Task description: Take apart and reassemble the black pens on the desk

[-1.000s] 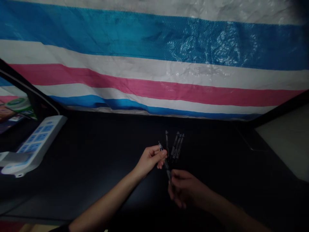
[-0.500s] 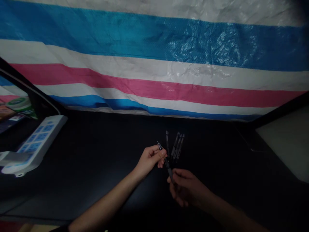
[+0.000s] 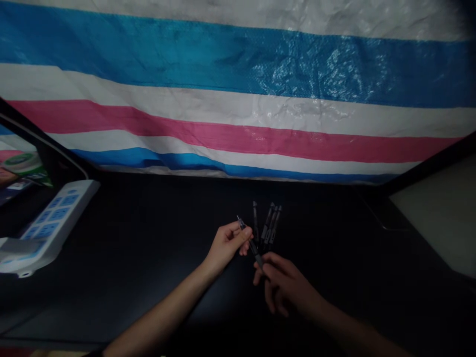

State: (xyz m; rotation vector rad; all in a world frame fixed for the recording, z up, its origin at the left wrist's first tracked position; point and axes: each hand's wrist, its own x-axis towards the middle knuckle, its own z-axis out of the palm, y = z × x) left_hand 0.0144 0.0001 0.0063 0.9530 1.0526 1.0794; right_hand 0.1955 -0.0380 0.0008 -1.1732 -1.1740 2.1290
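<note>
A hand could pass over the black tabletop [image 3: 156, 220] between the long white plastic power strip with blue socket panels [image 3: 55, 218] and the left hand [image 3: 227, 244], or to the right of the three slim dark pens [image 3: 267, 230]. The middle is blocked — a clear-tipped dark pen [image 3: 256, 253] slants from the left hand to the right hand [image 3: 284, 278] — while a blue, white and pink striped plastic sheet [image 3: 223, 106] bars the far side.

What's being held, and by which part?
A pen: the left hand pinches it near its pointed tip, the right hand holds it near the opposite end.
</note>
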